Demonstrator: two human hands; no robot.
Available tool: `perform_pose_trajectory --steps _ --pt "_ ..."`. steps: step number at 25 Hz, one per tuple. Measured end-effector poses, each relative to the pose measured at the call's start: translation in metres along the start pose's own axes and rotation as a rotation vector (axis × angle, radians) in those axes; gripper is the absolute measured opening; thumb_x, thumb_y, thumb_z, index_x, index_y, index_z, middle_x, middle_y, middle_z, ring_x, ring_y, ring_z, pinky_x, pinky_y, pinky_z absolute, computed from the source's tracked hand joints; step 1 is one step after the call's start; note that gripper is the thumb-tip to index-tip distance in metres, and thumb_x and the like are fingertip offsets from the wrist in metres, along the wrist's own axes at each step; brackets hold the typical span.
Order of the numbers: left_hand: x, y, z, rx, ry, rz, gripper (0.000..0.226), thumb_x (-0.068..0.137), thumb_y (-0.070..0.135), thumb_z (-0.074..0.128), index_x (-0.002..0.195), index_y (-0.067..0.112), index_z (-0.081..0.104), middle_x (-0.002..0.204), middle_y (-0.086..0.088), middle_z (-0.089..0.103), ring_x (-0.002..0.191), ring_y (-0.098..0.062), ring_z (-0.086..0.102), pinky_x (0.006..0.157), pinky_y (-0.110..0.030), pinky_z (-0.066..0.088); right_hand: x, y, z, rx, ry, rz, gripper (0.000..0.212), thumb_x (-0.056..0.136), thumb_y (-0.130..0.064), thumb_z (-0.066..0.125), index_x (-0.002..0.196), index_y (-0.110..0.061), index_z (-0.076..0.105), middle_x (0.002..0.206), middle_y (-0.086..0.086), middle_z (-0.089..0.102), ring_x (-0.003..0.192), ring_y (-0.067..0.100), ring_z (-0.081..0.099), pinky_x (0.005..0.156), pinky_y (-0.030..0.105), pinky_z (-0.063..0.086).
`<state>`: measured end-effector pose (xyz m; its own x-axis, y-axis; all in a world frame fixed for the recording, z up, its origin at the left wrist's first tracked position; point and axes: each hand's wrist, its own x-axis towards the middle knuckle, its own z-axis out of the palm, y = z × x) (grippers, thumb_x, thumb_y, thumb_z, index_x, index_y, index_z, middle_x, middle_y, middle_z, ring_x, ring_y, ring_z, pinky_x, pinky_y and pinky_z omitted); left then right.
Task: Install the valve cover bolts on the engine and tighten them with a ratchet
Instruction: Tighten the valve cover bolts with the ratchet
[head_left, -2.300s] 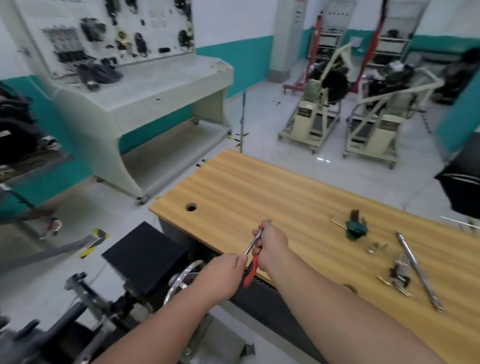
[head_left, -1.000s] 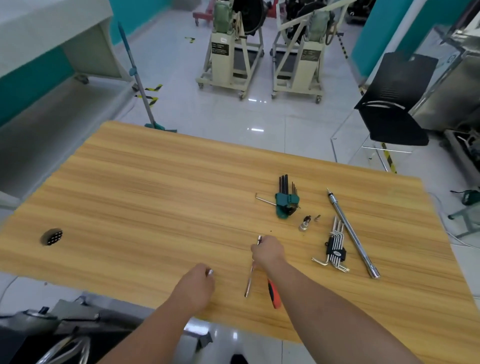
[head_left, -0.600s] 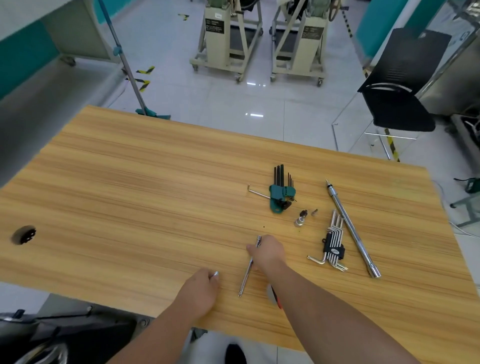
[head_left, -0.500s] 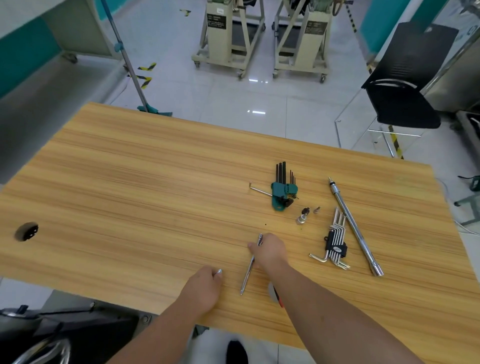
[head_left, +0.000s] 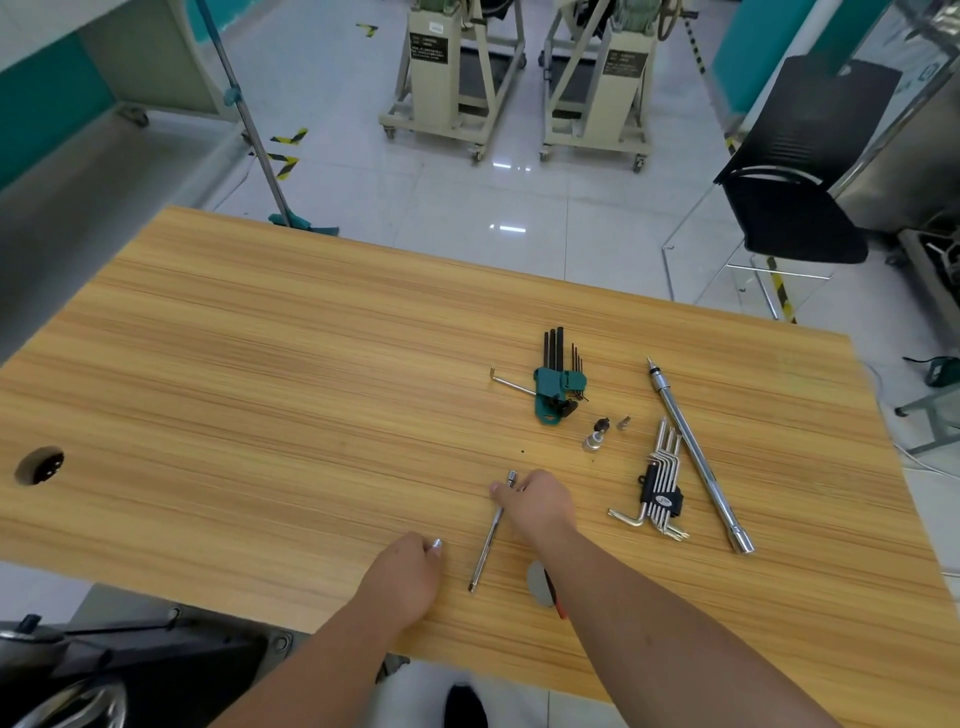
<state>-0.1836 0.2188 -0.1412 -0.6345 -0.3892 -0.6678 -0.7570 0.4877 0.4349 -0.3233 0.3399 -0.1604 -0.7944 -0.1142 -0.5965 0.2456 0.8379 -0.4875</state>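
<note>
Both bare forearms enter from the lower edge, converging toward lower centre. Left hand (head_left: 404, 574) – fingers curled, a small metallic piece showing at the fingertips. Right hand (head_left: 535, 501) – palm down, fingers bent over a slim metal rod

A thin silver ratchet extension bar (head_left: 491, 530) lay flat on the tabletop (head_left: 260, 389) near its front edge. A small shiny bolt (head_left: 436, 544) poked out beside it. A red-handled ratchet (head_left: 543, 584) lay mostly hidden.
</note>
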Motion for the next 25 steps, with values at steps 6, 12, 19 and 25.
perform_pose_trajectory --steps 6,12,19,25 --pt "0.002 0.032 0.000 -0.028 0.020 0.041 0.024 0.106 0.036 0.034 0.098 0.022 0.052 0.085 0.005 0.060 0.074 -0.009 0.056 0.059 -0.025 0.038 0.002 0.002 -0.033 -0.044 0.044 -0.039 0.013 0.092 -0.029 0.057 0.089 -0.017 0.055 0.081 -0.003 0.057 0.069 0.012 0.051 0.052 0.026 0.036" --pt "0.000 0.038 0.011 0.004 0.016 0.063 0.025 0.106 0.034 0.037 0.099 0.020 0.056 0.089 0.004 0.065 0.079 -0.011 0.061 0.066 -0.027 0.045 0.006 0.017 -0.045 -0.074 -0.049 0.030 0.020 0.089 -0.017 0.053 0.109 -0.012 0.055 0.097 0.004 0.061 0.086 0.022 0.060 0.059 0.027 0.042" --pt "-0.004 0.016 0.002 -0.060 -0.008 0.058 0.020 0.105 0.029 0.039 0.110 0.022 0.057 0.080 0.007 0.071 0.075 -0.007 0.064 0.063 -0.024 0.042 0.016 0.019 -0.043 -0.233 0.015 -0.091 0.021 0.100 -0.020 0.048 0.118 -0.010 0.048 0.097 0.005 0.055 0.083 0.021 0.052 0.061 0.030 0.040" --pt "0.001 0.009 0.004 -0.040 0.080 0.106 0.025 0.105 0.028 0.038 0.125 0.027 0.053 0.087 0.005 0.070 0.079 -0.005 0.062 0.069 -0.025 0.046 0.016 0.022 -0.035 -0.504 0.014 -0.282 0.018 0.099 -0.015 0.046 0.116 -0.017 0.052 0.093 0.000 0.047 0.080 0.020 0.050 0.062 0.032 0.043"
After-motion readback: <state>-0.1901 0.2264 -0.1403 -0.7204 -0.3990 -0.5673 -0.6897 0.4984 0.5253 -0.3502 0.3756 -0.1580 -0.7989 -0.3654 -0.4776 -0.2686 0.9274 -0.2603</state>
